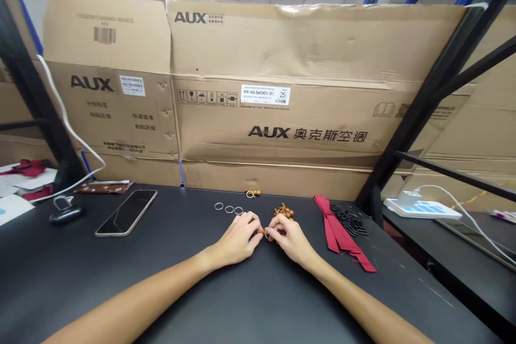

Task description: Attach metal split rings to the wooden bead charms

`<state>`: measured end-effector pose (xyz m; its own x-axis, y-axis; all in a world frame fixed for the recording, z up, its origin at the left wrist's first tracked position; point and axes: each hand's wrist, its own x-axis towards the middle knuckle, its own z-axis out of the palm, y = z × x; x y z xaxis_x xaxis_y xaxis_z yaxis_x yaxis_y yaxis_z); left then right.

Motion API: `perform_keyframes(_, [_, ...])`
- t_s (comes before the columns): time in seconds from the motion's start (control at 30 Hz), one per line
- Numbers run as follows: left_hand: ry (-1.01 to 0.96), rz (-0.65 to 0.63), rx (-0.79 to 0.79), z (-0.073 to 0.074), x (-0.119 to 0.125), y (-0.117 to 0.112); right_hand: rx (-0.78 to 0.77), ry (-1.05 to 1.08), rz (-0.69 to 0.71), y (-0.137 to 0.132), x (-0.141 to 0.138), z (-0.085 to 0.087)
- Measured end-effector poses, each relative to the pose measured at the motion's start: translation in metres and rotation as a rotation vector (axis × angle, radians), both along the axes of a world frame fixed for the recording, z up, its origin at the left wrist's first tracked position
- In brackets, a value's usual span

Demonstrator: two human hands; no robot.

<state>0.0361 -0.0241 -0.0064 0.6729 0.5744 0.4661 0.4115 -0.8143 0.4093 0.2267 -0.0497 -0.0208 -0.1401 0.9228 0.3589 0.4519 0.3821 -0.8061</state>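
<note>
My left hand (237, 237) and my right hand (288, 236) meet in the middle of the black table, their fingertips pinching a small wooden bead piece (265, 233). Most of that piece is hidden by my fingers. Just beyond my right hand lies a heap of brown wooden beads (284, 213). Three thin metal rings (229, 208) sit in a row beyond my left hand. Farther back, a gourd-shaped wooden bead (253, 192) lies with a small ring. To the right of my right hand is a red ribbon (341, 231), beside a pile of black rings (350, 219).
A smartphone (126, 213) and a small black object (65, 214) lie on the table's left side. Flattened AUX cardboard boxes (306, 134) stand along the back edge, between blue-and-black shelf uprights. A white power strip (419, 208) sits on a lower surface at right.
</note>
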Motion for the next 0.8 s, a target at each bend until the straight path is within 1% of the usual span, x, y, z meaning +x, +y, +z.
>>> perform_keyframes(0.13, [-0.041, 0.018, 0.009, 0.0017, 0.001, 0.0, 0.064, -0.079, 0.009, -0.0015, -0.0001, 0.0023])
perform_keyframes(0.33, [-0.072, 0.016, -0.019, -0.0013, 0.0017, 0.0028, 0.053, -0.1, 0.082, -0.0055, -0.0042, 0.0025])
perform_keyframes(0.47, [-0.128, 0.013, -0.057, -0.0037, 0.0025, 0.0055, 0.065, -0.106, 0.036, -0.0042, -0.0052, 0.0])
perform_keyframes(0.63, [-0.156, 0.009, -0.105, -0.005, 0.0027, 0.008, 0.205, -0.191, -0.077, -0.0046, -0.0023, 0.0021])
perform_keyframes(0.7, [-0.173, 0.011, -0.119, -0.0048, 0.0025, 0.0084, 0.25, -0.224, -0.071, -0.0061, -0.0017, 0.0045])
perform_keyframes(0.8, [-0.19, 0.01, -0.139, -0.0042, 0.0023, 0.0085, 0.265, -0.249, -0.037, -0.0079, -0.0026, 0.0059])
